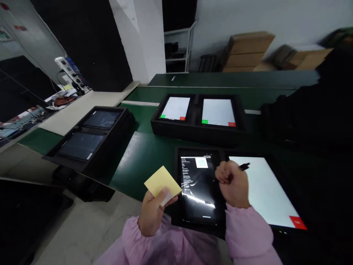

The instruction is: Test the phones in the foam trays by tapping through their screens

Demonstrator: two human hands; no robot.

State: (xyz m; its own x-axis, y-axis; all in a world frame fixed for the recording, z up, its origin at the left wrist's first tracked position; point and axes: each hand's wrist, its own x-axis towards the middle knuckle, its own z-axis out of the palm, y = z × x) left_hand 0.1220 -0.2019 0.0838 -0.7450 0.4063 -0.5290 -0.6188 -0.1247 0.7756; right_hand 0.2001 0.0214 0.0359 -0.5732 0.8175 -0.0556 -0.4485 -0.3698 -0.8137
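My left hand (pixel 154 209) is closed on a pad of yellow sticky notes (pixel 162 182), thumb on top, just left of the nearest tray. A black pen (pixel 244 166) sticks out to the right of my right hand (pixel 233 182), whose fingers are curled around it. This hand hovers over the gap between two tablets. The left tablet (pixel 197 195) shows a dark screen with white text and a QR code. On the right tablet (pixel 267 191) the screen is white with a red box in its lower corner. Both lie in a black tray (pixel 178 217).
Behind, a second black tray (pixel 176 130) holds two white-screened tablets with green and red corners. To the left, another tray (pixel 116 147) has two dark tablets. All rest on a green table (pixel 146 154). A dark shape (pixel 311 114) fills the right side. Cardboard boxes (pixel 246 49) stand behind.
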